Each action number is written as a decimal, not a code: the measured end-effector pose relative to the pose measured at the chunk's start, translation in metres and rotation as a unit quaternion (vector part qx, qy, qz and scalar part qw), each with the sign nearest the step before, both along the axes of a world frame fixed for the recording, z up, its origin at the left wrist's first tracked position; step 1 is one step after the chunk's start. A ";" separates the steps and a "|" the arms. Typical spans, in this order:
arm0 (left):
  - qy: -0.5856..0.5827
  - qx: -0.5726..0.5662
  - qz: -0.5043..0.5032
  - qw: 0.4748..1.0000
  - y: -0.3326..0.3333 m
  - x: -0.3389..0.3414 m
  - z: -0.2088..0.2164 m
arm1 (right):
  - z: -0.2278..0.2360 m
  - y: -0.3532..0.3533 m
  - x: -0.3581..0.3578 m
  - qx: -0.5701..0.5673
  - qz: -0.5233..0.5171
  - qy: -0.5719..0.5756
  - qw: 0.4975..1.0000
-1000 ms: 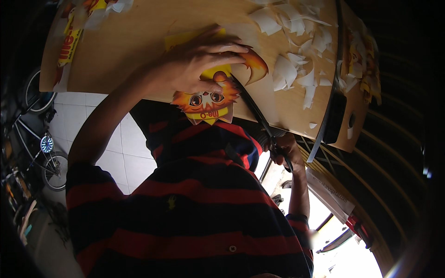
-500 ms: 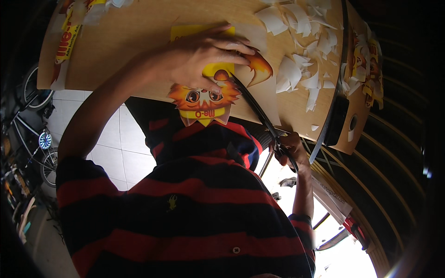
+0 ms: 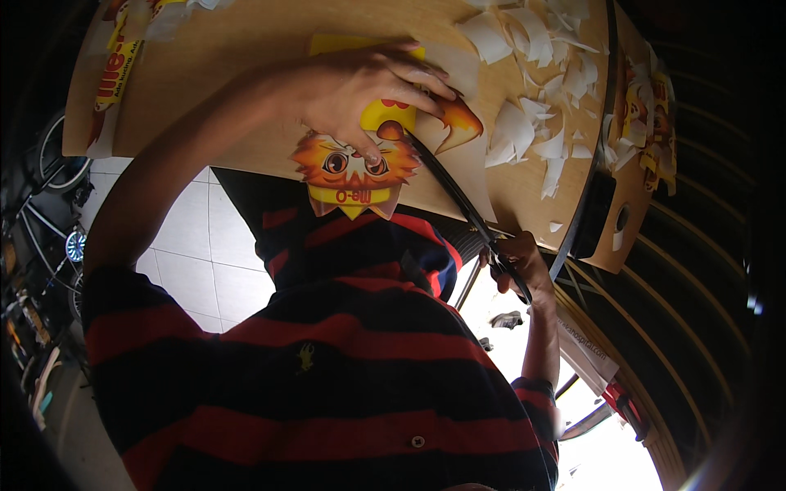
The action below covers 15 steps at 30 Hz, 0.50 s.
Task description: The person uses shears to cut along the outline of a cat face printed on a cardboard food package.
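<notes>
My left hand (image 3: 372, 90) lies spread over a printed cat cutout (image 3: 350, 169), its thumb on the orange-and-white cat face. Part of the cutout's yellow area is hidden under the palm. The face overhangs the table's near edge, and an orange tail (image 3: 460, 124) shows past my fingertips on a pale translucent sheet (image 3: 467, 168). My right hand (image 3: 521, 266) is closed round the handles of long black scissors (image 3: 449, 182). Their blades reach up to the left, with the tip at the cutout between the face and the tail.
White paper scraps (image 3: 512, 131) are strewn over the right of the wooden table (image 3: 221, 49). More printed cutouts lie at the far left (image 3: 119, 74) and right (image 3: 639, 114). A dark strap-like bar (image 3: 602, 123) runs along the right side. Bicycles (image 3: 49, 221) stand at the left.
The cat face has shifted slightly left and tilted, with my left hand's thumb moving along it. My right hand and the scissors have barely moved.
</notes>
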<state>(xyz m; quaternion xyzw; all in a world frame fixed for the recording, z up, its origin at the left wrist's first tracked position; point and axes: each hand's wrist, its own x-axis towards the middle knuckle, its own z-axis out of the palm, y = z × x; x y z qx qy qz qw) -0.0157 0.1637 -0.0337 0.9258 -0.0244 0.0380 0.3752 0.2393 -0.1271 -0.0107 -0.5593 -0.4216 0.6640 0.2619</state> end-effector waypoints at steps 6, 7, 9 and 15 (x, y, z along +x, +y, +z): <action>0.028 0.019 0.012 0.999 0.000 0.000 0.003 | 0.003 0.006 0.003 -0.019 0.023 -0.005 1.000; 0.035 0.021 0.014 0.999 0.000 -0.001 0.003 | 0.003 0.007 0.002 -0.016 0.015 0.003 1.000; 0.050 0.025 0.017 0.998 0.002 -0.001 0.005 | 0.004 0.007 0.002 -0.013 0.008 0.018 1.000; 0.054 0.027 0.009 0.998 0.003 0.000 0.007 | 0.005 0.010 0.002 -0.017 -0.010 0.045 0.999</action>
